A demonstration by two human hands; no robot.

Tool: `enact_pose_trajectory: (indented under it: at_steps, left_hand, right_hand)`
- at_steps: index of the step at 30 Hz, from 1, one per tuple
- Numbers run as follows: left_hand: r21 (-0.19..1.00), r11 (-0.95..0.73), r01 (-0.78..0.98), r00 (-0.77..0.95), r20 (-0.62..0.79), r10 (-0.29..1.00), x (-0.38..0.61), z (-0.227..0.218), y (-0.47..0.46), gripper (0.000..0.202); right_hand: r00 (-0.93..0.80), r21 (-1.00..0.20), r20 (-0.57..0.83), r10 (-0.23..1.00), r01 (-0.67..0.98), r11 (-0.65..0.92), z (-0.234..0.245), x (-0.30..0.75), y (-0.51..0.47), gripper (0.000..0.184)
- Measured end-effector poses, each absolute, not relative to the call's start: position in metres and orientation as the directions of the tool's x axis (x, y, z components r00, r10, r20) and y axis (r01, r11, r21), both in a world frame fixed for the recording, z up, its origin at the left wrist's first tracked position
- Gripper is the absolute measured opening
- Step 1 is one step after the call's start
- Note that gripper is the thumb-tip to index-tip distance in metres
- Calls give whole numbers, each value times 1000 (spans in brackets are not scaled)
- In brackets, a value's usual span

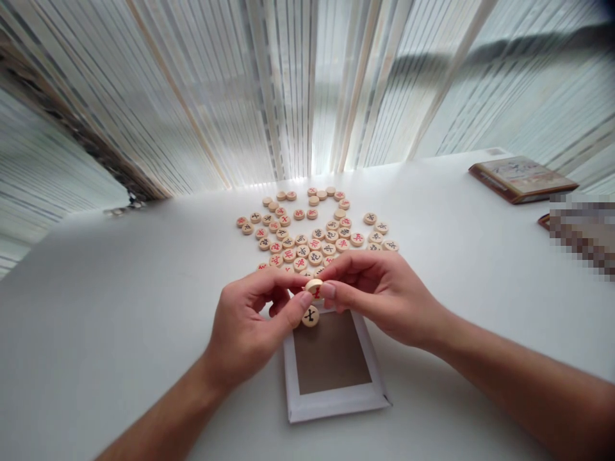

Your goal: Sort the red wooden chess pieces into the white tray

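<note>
Together, two hands (252, 314) (391, 294) pinch one red-lettered disc (314, 286).

From my end, the left hand (250, 314) and right hand (379, 291) cover parts of the held disc (314, 284), so I can't see its whole red mark. They also hide much of the box's (336, 403) far end and some nearby discs (315, 258). The left forearm (163, 410) and right forearm (519, 384) run out of frame. Blocky pixels mask most of an item (544, 221) at right (I can't identify it), and the curtain (298, 96) looks blurred.
</note>
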State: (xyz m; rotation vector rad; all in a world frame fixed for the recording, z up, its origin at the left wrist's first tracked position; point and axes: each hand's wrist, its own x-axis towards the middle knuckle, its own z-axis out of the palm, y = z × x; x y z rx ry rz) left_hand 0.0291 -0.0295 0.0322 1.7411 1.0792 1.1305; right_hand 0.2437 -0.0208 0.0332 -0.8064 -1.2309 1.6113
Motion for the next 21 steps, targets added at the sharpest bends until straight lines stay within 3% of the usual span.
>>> enact_pose_trajectory:
  at_steps: [8, 14, 21]
  left_hand:
    - [817, -493, 298, 294, 413, 862, 30, 34, -31, 12]
    - [875, -417, 246, 263, 354, 897, 31, 29, -32, 18]
    - [876, -436, 207, 250, 383, 889, 32, 31, -32, 26]
  right_hand:
    - [-315, -963, 48, 948, -267, -40, 34, 241, -24, 21]
    - [-332, -943, -2, 943, -313, -112, 35, 241, -26, 22]
    - [-362, -917, -61, 930, -348, -196, 35, 242, -24, 20]
